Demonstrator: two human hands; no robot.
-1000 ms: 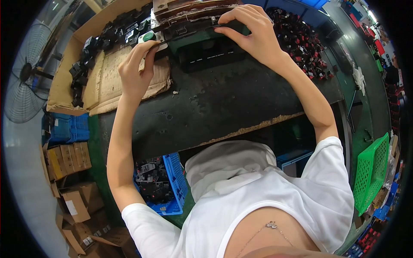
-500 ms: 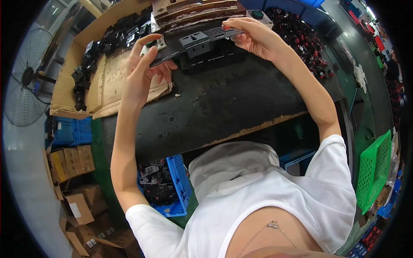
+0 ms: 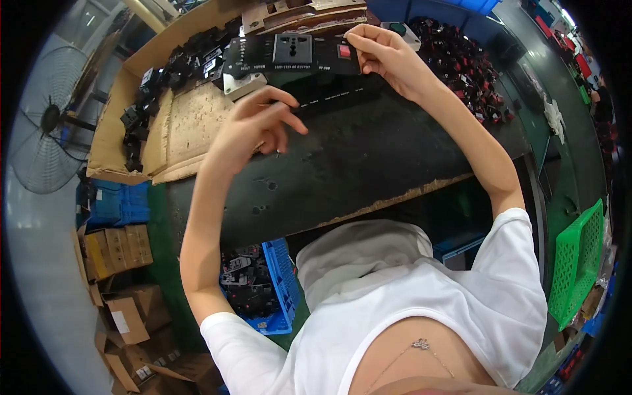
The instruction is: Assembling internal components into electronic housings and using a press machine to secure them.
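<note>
My right hand point(image 3: 394, 60) pinches the right end of a long black panel point(image 3: 263, 58), raised above the workbench and facing up. A black socket point(image 3: 292, 49) sits in its middle and a red switch point(image 3: 343, 51) near the pinched end. Below and left of the panel, my left hand point(image 3: 253, 122) hovers over the bench with its fingers apart and slightly blurred, holding nothing. Another black panel point(image 3: 339, 100) with white markings lies flat on the bench, its left part partly hidden by the left hand.
A layered wooden fixture point(image 3: 309, 12) stands behind the panel, with pale button boxes point(image 3: 242, 85) point(image 3: 403, 33) at either side. Left is an opened cardboard box point(image 3: 108, 145) of black parts point(image 3: 191, 56). Black and red parts point(image 3: 454, 69) pile up at right. A blue crate point(image 3: 282, 283) stands below the bench.
My left hand has let go of the panel's left end and moved down and right. In the right hand, the panel has turned so its top face shows.
</note>
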